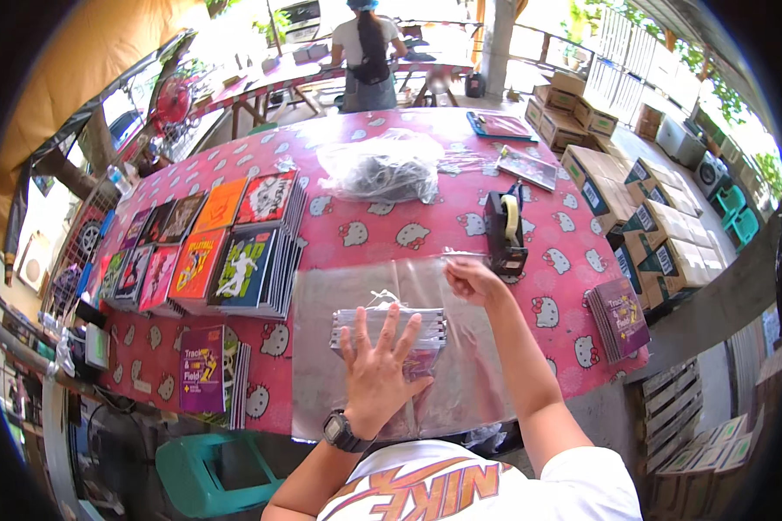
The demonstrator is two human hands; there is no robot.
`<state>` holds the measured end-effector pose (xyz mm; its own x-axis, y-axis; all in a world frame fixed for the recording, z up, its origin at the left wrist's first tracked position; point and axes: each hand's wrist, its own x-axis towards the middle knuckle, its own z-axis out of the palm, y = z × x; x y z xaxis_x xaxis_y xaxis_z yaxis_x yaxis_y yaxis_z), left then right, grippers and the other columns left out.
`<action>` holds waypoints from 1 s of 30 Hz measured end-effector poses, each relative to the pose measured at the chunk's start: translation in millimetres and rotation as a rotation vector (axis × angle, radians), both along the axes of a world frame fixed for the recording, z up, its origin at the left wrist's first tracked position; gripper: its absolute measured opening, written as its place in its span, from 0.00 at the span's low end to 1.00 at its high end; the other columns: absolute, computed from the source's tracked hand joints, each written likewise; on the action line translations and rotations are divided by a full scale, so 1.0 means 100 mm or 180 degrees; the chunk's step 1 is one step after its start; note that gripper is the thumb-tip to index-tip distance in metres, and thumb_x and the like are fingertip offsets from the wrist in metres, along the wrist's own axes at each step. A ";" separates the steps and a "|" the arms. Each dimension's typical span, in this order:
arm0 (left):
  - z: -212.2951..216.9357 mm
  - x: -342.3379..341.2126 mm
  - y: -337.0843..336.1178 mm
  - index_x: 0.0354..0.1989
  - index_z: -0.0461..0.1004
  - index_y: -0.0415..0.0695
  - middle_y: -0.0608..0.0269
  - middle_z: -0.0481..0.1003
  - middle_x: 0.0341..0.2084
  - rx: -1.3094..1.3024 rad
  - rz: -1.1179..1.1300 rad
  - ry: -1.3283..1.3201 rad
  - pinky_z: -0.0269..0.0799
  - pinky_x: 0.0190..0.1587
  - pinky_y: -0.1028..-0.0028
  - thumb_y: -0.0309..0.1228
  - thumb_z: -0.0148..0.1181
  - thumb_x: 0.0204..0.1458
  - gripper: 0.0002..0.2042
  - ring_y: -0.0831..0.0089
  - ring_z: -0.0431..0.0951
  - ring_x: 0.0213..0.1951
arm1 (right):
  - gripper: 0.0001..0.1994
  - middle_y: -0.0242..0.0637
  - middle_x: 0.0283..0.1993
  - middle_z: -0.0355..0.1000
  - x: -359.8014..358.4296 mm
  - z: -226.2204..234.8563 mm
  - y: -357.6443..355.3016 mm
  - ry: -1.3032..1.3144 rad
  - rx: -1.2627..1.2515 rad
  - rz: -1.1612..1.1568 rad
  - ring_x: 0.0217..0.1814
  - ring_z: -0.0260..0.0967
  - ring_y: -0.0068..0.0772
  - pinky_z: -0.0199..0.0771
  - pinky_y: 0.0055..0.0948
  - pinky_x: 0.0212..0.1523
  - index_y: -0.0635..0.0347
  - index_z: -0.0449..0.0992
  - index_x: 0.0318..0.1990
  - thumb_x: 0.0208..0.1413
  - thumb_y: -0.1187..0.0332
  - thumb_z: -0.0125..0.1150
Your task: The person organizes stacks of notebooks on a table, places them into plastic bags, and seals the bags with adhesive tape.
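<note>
Left hand [378, 365] spread flat on a booklet stack [433, 328], clear plastic [473, 382] around it, by the person's edge of the table [558, 369]; right hand [471, 280] apart, curled near the plastic's far right corner, can't tell if pinching, tape dispenser [511, 247] just beside

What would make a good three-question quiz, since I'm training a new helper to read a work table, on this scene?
1. What lies directly under the spread left hand?

2. True or false: the tape dispenser stands to the right of the crumpled clear bag holding dark contents.

3. Which wrist wears the dark watch?
A) left
B) right
C) neither

Key:
1. A stack of booklets.
2. True.
3. A.
</note>
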<state>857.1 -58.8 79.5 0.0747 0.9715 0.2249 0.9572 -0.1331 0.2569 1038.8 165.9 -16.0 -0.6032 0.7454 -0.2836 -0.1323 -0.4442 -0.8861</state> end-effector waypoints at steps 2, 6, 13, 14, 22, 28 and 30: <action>0.05 0.06 0.01 0.62 0.55 0.60 0.63 0.51 0.63 -0.0046 -0.0103 -0.0069 0.36 0.61 0.44 0.46 0.70 0.29 0.45 0.46 0.42 0.64 | 0.11 0.25 0.20 0.59 -0.22 0.53 -0.04 0.0952 0.0743 0.0763 0.18 0.53 0.14 0.52 0.16 0.17 0.59 0.68 0.28 0.57 0.63 0.53; 0.02 0.05 0.03 0.62 0.56 0.60 0.64 0.51 0.63 0.0004 -0.0102 -0.0006 0.37 0.60 0.44 0.45 0.70 0.29 0.44 0.45 0.42 0.64 | 0.18 0.23 0.18 0.61 -0.67 1.41 -0.02 -0.0591 0.2069 0.2222 0.17 0.53 0.14 0.52 0.18 0.17 0.61 0.71 0.23 0.56 0.55 0.54; -0.03 0.06 0.03 0.61 0.57 0.62 0.65 0.52 0.63 0.0139 -0.0165 -0.0013 0.37 0.60 0.44 0.48 0.69 0.29 0.44 0.44 0.43 0.63 | 0.18 0.27 0.23 0.70 -1.08 0.31 0.20 -0.2439 0.0685 0.3775 0.23 0.62 0.23 0.63 0.27 0.24 0.59 0.76 0.30 0.51 0.51 0.55; -0.03 0.03 0.02 0.61 0.57 0.62 0.65 0.52 0.63 0.0160 -0.0117 0.0006 0.37 0.61 0.44 0.48 0.69 0.29 0.43 0.45 0.43 0.63 | 0.17 0.28 0.25 0.71 -1.04 0.14 0.11 -0.2181 0.0401 0.3587 0.27 0.66 0.28 0.67 0.30 0.28 0.60 0.77 0.34 0.49 0.54 0.57; 0.08 -0.28 0.51 0.62 0.55 0.59 0.58 0.66 0.51 0.0104 -0.0475 0.0134 0.50 0.53 0.52 0.43 0.71 0.25 0.47 0.56 0.65 0.51 | 0.14 0.27 0.19 0.68 0.13 -0.02 -0.59 -0.1779 0.1485 -0.0657 0.19 0.62 0.18 0.61 0.22 0.20 0.61 0.74 0.27 0.50 0.58 0.62; 0.41 -0.36 0.61 0.60 0.56 0.54 0.60 0.76 0.30 0.0282 -0.1072 -0.0724 0.56 0.46 0.63 0.36 0.72 0.20 0.48 0.63 0.75 0.37 | 0.18 0.32 0.35 0.73 0.19 -0.02 -1.77 -0.0732 0.0055 0.1900 0.34 0.68 0.22 0.68 0.22 0.35 0.59 0.73 0.45 0.53 0.56 0.58; 0.45 -0.37 0.50 0.60 0.55 0.55 0.63 0.76 0.28 0.0424 -0.0577 -0.1919 0.62 0.43 0.63 0.36 0.74 0.21 0.49 0.67 0.76 0.37 | 0.22 0.34 0.39 0.73 0.02 -0.40 -1.93 -0.0743 -0.0026 0.1919 0.38 0.68 0.24 0.67 0.22 0.38 0.59 0.71 0.49 0.52 0.54 0.57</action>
